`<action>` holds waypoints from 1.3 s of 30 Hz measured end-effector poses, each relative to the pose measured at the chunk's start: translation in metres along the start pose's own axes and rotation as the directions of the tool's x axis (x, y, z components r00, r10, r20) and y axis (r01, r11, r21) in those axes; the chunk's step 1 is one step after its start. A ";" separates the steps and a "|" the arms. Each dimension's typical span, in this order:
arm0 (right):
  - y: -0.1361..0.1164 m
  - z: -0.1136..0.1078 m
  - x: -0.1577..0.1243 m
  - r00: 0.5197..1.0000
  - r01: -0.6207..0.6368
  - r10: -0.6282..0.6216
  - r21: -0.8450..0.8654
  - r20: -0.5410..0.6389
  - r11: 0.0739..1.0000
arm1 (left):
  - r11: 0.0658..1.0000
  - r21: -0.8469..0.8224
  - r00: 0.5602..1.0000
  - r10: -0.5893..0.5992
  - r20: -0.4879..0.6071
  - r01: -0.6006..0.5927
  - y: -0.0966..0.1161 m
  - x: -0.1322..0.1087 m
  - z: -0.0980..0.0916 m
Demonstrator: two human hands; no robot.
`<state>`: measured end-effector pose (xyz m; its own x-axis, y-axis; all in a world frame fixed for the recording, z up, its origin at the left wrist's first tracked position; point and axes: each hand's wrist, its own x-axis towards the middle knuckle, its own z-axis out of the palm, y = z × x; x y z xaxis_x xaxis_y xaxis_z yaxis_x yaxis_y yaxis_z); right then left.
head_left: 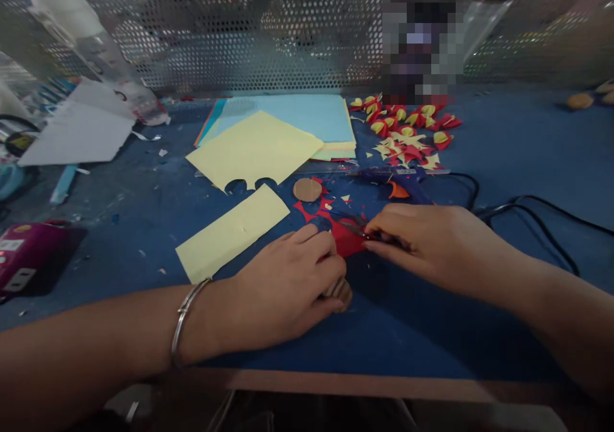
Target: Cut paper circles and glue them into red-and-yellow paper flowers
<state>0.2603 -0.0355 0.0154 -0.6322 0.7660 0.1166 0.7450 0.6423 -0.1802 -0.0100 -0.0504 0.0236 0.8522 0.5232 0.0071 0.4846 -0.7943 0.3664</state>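
My left hand (292, 285), wearing a silver bangle (185, 313), curls closed around round brown disc-like pieces (343, 293) low on the blue tabletop. In my right hand (426, 240) is a pair of small scissors (355, 228), their blades pointing left over red paper (349, 239). Cut red scraps lie just behind my left fingers. A flat brown disc (307, 190) rests beyond them. To the left is a pale yellow paper strip (235, 230). Another yellow sheet (256, 150), with round bites cut from its near edge, lies over a stack of coloured paper (292, 109).
A blue glue gun (417, 179) with an orange trigger and black cord (542, 227) lies behind my right hand. Red and yellow paper pieces (407, 125) are heaped further back. A bottle (100, 48) and magenta box (29, 253) stand left. Perforated metal (311, 35) closes the back.
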 end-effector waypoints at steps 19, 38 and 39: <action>0.023 -0.012 0.000 0.963 -0.231 0.231 -0.021 0.141 0.973 | 0.954 0.105 0.957 -0.272 -0.097 0.282 -0.025 0.057 -0.012; -0.004 -0.002 -0.004 0.861 0.065 -0.183 -0.255 -0.475 0.965 | 0.483 -0.870 0.784 -0.577 -0.228 0.103 -0.020 0.045 -0.023; -0.006 -0.001 -0.004 0.860 0.080 -0.209 -0.281 -0.465 0.956 | 0.431 -0.896 0.801 -0.571 -0.181 0.105 -0.018 0.048 -0.016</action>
<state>0.2582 -0.0427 0.0166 -0.6006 0.5375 0.5920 0.7216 0.6833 0.1117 0.0190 -0.0065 0.0324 0.3696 0.9285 -0.0357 0.1216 -0.0103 0.9925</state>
